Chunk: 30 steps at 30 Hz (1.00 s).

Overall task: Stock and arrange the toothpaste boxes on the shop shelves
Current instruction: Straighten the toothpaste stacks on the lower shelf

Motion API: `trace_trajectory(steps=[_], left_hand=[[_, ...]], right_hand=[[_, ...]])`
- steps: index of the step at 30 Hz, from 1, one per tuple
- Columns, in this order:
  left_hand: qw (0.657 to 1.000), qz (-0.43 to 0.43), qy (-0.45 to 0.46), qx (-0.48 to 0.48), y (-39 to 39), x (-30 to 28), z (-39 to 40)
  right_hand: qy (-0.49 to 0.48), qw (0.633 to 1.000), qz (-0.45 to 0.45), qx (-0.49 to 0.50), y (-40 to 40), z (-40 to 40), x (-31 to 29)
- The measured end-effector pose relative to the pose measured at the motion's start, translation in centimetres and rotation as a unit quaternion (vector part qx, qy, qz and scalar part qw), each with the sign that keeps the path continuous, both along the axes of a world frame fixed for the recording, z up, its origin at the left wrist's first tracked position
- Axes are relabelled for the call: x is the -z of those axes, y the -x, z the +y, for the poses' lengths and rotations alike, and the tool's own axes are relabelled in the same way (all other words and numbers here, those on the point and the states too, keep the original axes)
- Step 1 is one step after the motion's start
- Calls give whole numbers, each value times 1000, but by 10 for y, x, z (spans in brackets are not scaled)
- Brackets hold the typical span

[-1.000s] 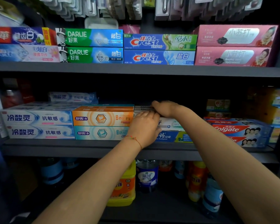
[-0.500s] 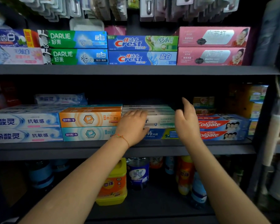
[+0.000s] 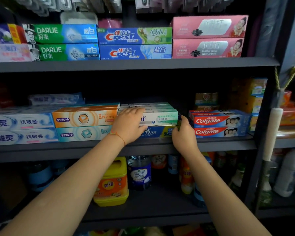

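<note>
On the middle shelf (image 3: 143, 147) a white-and-green toothpaste box (image 3: 160, 117) lies on top of a blue box (image 3: 153, 132), with more white-green boxes stacked behind it. My left hand (image 3: 129, 125) lies over the left front of this stack, fingers spread on the top box and thumb against the blue one. My right hand (image 3: 183, 133) is at the stack's right end, thumb up against the end of the white-green box and fingers curled at the blue box's end. Two Colgate boxes (image 3: 218, 126) sit just to the right, orange and teal boxes (image 3: 85, 125) to the left.
The upper shelf (image 3: 134, 64) carries Darlie (image 3: 61, 42), Crest (image 3: 134, 43) and pink boxes (image 3: 208, 37). White boxes (image 3: 22, 129) fill the middle shelf's left. Below stand a yellow jug (image 3: 112, 183) and bottles (image 3: 140, 172). A dark upright post (image 3: 264, 133) bounds the right side.
My right hand has come down from the top of the stack to its right end. My left hand stays on the stack's front. The camera has shifted right.
</note>
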<state>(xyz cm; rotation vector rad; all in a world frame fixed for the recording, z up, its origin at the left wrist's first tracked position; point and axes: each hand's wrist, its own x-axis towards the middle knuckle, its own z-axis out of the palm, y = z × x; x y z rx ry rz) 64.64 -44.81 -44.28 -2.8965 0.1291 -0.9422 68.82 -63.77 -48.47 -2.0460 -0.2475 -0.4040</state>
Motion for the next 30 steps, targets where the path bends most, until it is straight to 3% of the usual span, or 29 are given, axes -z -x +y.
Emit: trace_trajectory(steps=[6,13,21,30], left_hand=[[1000,5,-8,-7,1,-1,-1],[999,16,-26,-11,-3,-7,-2],[991,113,-42,-49,-25,-24,-10],[995,68,-60,-42,-23,-19,-11]], right_hand=[[-87,990,82,-81,-1,-2,-21],[-217,966,119,-73,-19,1,-30],[-247,943,204,-92,-50,3,-45],[-288,924,240,-73,-61,9,-60]])
